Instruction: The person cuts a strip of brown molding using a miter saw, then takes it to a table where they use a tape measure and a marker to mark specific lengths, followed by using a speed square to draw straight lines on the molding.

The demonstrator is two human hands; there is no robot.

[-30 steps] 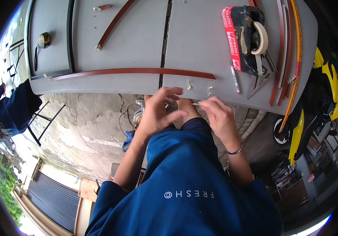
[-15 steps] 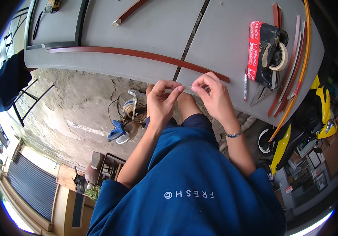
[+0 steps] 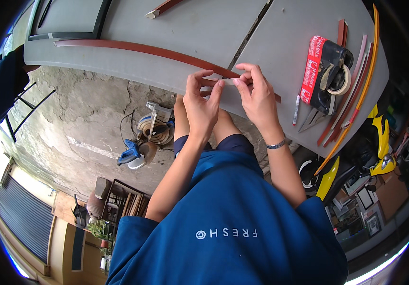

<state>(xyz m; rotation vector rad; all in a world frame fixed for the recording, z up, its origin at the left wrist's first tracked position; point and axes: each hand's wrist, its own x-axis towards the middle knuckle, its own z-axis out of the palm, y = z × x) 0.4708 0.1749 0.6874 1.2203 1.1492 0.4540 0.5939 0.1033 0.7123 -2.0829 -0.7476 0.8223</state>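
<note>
Between my two hands a short strip of pale, whitish tape (image 3: 227,81) is pulled taut. My left hand (image 3: 201,104) pinches one end between thumb and fingers, and my right hand (image 3: 258,102) pinches the other. Both hands are over the near edge of the grey table, right at a long red-brown strip of moulding (image 3: 147,52). The tape lies at the moulding's near side; whether it touches, I cannot tell. The moulding's right part is partly hidden behind my right hand.
At the right of the table are a black tape dispenser (image 3: 327,78) with a cream roll, a marker (image 3: 296,110), more strips (image 3: 354,95) and a yellow-orange rod (image 3: 365,90). A dark frame (image 3: 66,35) lies far left. A blue miter saw (image 3: 133,154) stands on the floor.
Both hands have moved away from my body, up to the moulding, with the tape held between them. The whole view has shifted slightly.
</note>
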